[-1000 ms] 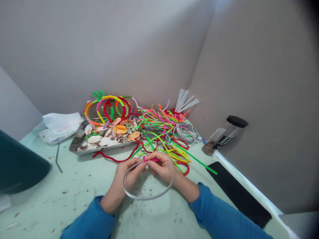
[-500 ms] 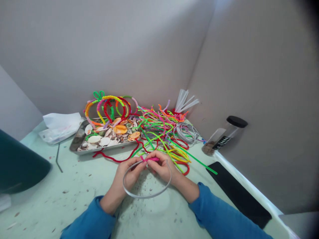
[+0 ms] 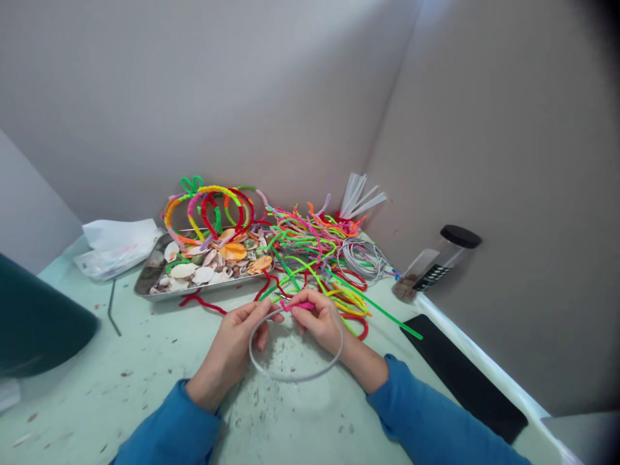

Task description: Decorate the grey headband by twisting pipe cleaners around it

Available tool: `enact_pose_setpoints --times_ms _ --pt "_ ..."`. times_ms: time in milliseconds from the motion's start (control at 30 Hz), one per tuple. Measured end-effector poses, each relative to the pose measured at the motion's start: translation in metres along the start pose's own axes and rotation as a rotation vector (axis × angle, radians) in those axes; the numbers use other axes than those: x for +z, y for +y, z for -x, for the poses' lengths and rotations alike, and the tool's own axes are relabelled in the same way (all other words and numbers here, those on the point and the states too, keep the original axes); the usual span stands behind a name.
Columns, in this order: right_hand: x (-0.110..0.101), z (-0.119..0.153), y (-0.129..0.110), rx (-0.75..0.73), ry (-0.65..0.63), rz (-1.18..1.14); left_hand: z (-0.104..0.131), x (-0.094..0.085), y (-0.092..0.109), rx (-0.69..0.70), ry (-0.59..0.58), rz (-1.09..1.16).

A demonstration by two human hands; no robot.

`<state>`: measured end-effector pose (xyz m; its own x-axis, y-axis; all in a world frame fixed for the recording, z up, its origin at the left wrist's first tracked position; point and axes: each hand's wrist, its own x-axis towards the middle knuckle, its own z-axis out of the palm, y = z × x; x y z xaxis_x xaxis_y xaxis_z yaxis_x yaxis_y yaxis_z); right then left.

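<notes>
Hoop of thin grey banding (image 3: 295, 378) is held up over the pale green tabletop (image 3: 159, 394), shifted a bit right versus half a second ago. Left hand (image 3: 232, 342) has loosened: half open now, thumb and index at the hoop's far side, can't tell if it's really gripping. Right hand (image 3: 317, 323) is pinched on the hot-pink fuzzy stem (image 3: 303, 306) on that same stretch, covering part of it. Little metal tip (image 3: 283, 297) behind there is mostly hidden. Big dark green rounded object (image 3: 43, 316) gets cut off at the left edge. Shallow silver metal tray (image 3: 213, 286) is full of seashells (image 3: 201, 274). Clear black-lidded jar (image 3: 431, 271) has brown stuff (image 3: 405, 287) at the bottom, too blurry to name.
</notes>
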<state>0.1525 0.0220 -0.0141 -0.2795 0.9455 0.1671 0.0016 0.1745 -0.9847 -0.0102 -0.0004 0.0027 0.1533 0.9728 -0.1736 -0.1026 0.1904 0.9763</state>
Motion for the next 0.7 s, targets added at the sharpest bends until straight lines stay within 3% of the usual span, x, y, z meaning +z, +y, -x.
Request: enact_pose_setpoints --times_ms 133,500,700 --pt "-0.0003 0.0003 0.0025 -0.042 -0.028 0.059 -0.0025 -0.0001 -0.003 0.005 -0.032 -0.04" --pt "0.002 0.0016 -0.0002 -0.128 -0.017 0.146 -0.0018 0.0048 -0.0082 0.171 0.081 -0.322" --pt "0.0013 0.0034 -0.0006 -0.184 -0.046 0.219 -0.0019 0.0037 -0.0065 0.115 0.073 -0.3"
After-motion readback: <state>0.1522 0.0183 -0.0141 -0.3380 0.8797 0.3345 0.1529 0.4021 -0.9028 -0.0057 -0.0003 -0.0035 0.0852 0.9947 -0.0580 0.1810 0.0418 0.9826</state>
